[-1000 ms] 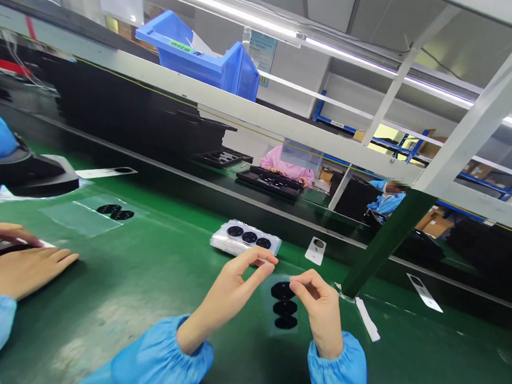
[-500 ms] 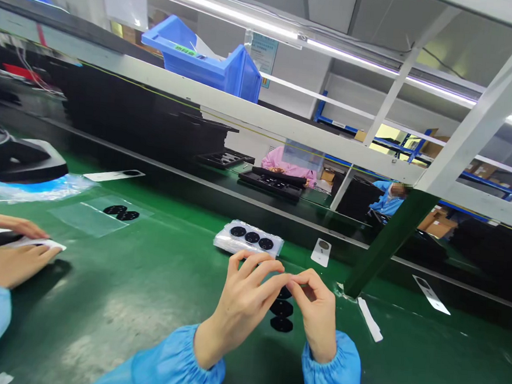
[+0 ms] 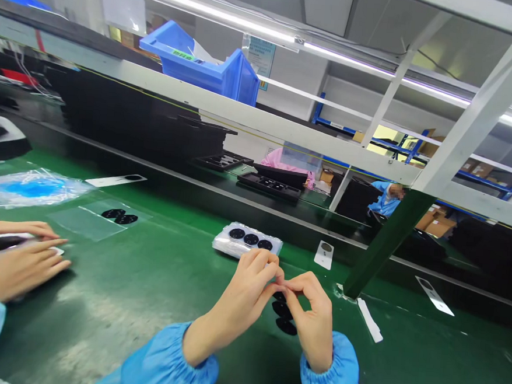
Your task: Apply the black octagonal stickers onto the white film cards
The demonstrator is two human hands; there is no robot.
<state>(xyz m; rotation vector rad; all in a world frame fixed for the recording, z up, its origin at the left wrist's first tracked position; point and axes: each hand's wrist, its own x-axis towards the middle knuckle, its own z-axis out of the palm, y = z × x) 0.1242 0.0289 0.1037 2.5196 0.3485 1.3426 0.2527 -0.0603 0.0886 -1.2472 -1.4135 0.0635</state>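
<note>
In front of me my left hand (image 3: 242, 293) and my right hand (image 3: 313, 316) meet, thumbs and fingertips pinched together. From the pinch hangs a strip of round black discs (image 3: 283, 310); its upper end is hidden by my fingers. Which fingertips bear it is hard to see, but both hands close at its top. Just beyond my left hand lies a plastic-wrapped stack (image 3: 226, 241) with three black discs on its top.
At the left, a co-worker's hands (image 3: 18, 266) press on a white-and-black piece. Black discs (image 3: 120, 216) lie on clear film. White plates (image 3: 324, 255) and a white strip (image 3: 370, 321) rest near a green post (image 3: 379, 247). A blue bin (image 3: 203, 65) sits above.
The hanging strip has tilted, its lower end swinging right. My left hand's fingers have drawn closer together into the pinch. The co-worker's hands have shifted slightly.
</note>
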